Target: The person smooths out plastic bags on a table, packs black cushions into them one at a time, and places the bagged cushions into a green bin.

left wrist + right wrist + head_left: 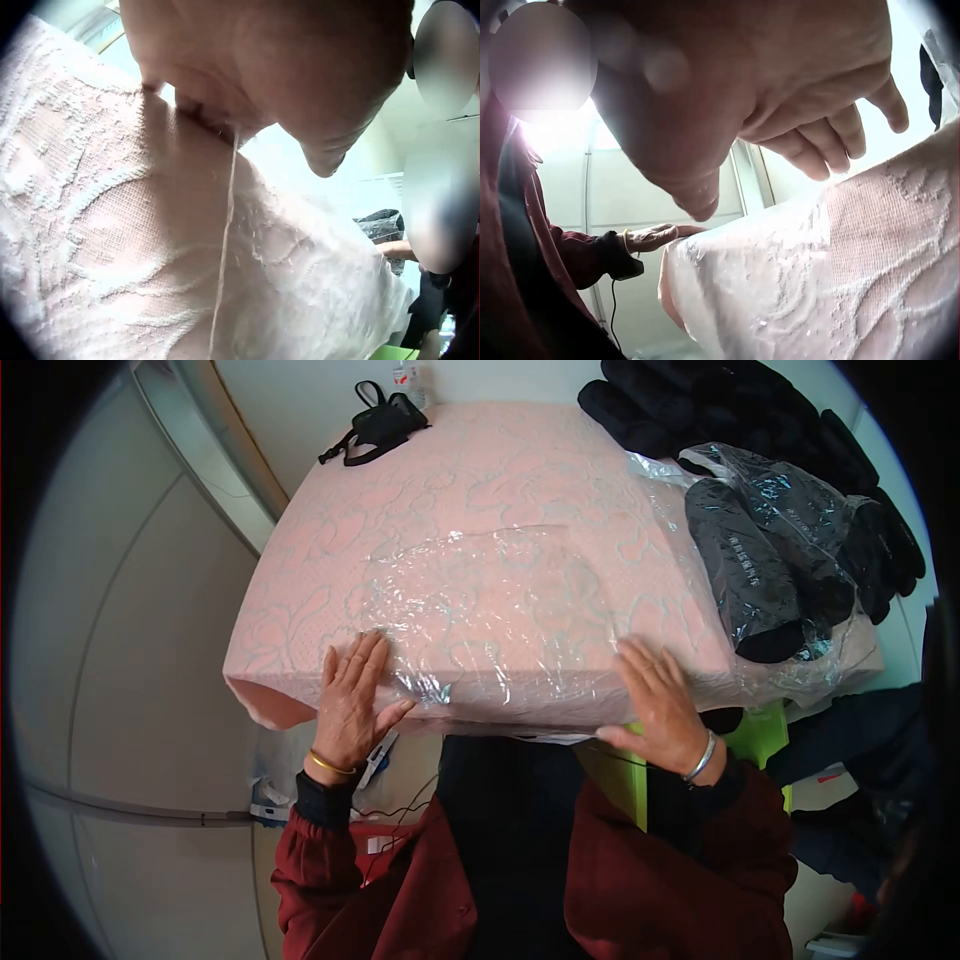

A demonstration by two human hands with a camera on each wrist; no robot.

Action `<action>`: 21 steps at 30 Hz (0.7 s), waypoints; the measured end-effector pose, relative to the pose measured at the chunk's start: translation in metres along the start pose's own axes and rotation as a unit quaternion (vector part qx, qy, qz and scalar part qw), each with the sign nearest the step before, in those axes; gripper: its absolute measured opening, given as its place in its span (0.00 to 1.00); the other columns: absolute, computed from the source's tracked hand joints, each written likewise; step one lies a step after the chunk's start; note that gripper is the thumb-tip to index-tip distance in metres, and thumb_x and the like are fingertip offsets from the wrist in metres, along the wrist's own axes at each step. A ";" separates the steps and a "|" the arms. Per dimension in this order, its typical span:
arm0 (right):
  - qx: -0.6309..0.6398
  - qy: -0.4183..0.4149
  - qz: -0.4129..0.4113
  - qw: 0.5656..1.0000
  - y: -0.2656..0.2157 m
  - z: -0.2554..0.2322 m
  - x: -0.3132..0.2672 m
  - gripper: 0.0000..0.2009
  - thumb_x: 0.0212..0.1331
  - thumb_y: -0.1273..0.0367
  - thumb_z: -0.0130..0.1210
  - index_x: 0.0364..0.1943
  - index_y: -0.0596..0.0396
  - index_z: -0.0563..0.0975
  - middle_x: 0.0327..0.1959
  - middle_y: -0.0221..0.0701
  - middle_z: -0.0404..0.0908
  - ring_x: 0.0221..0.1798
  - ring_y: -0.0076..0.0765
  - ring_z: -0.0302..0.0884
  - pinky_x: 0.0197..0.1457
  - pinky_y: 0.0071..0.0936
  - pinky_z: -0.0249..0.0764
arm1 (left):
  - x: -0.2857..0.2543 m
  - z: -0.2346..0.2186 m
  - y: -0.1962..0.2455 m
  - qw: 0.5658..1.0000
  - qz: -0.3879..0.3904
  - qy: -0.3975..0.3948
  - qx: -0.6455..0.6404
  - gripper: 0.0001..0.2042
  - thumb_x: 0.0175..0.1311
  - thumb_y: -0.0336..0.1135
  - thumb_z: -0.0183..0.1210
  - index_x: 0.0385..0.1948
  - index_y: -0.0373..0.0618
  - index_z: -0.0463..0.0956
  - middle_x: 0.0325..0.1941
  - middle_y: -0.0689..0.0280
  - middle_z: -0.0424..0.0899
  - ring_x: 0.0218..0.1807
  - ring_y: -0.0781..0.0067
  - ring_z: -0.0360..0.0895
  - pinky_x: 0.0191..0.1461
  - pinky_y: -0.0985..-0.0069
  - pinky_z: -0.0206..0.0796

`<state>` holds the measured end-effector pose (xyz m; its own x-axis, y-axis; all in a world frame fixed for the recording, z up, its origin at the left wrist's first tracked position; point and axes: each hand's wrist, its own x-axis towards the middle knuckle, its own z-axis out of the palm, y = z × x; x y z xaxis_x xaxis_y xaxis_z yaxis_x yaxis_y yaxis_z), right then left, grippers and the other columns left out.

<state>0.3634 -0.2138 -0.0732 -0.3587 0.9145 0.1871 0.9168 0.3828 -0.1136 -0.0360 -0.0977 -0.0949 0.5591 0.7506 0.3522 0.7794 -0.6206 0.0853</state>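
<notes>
Loosely, clear plastic lies between left hand and right hand.

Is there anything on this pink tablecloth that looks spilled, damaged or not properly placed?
Nothing looks spilled or damaged. Only the clear plastic film at the front looks slightly untidy: it is wrinkled and runs over the edge of the pink tablecloth.

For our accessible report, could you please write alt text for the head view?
A person's open left hand and right hand flank clear plastic on a pink patterned cloth. Behind lies a black bag; at right, dark items, some wrapped.
</notes>
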 end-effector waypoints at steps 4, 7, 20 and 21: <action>0.025 0.036 -0.023 0.999 0.001 0.001 0.050 0.48 0.54 0.51 0.64 0.70 0.70 0.55 0.75 0.54 0.50 0.79 0.58 0.45 0.78 0.55 0.44 | 0.039 -0.003 0.049 0.997 0.020 0.026 -0.073 0.41 0.61 0.60 0.59 0.66 0.33 0.63 0.70 0.46 0.66 0.73 0.45 0.60 0.76 0.48 0.46; 0.024 0.033 -0.055 0.998 0.001 0.011 0.090 0.47 0.55 0.51 0.63 0.70 0.70 0.55 0.75 0.54 0.50 0.79 0.58 0.44 0.78 0.55 0.44 | 0.077 0.021 0.104 0.980 0.116 0.065 -0.146 0.43 0.62 0.62 0.56 0.66 0.28 0.61 0.71 0.42 0.61 0.74 0.40 0.57 0.76 0.49 0.47; 0.010 -0.090 -0.087 0.992 0.018 0.007 0.081 0.52 0.58 0.39 0.53 0.72 0.69 0.50 0.77 0.55 0.45 0.81 0.57 0.39 0.80 0.53 0.38 | 0.057 0.018 0.014 0.996 0.074 -0.056 0.000 0.52 0.60 0.75 0.45 0.70 0.29 0.54 0.75 0.43 0.56 0.78 0.45 0.51 0.78 0.51 0.40; 0.017 -0.091 -0.089 0.992 0.020 0.008 0.081 0.51 0.59 0.39 0.52 0.72 0.69 0.50 0.77 0.55 0.45 0.81 0.57 0.39 0.80 0.53 0.37 | 0.057 0.016 0.005 0.997 0.056 -0.056 0.010 0.52 0.60 0.75 0.46 0.69 0.29 0.55 0.75 0.43 0.57 0.78 0.45 0.51 0.78 0.51 0.40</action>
<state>0.3511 -0.1310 -0.0677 -0.5437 0.8388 0.0275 0.8304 0.5424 -0.1274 0.0036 -0.0544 -0.0893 0.6707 0.6975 0.2522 0.7147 -0.6987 0.0320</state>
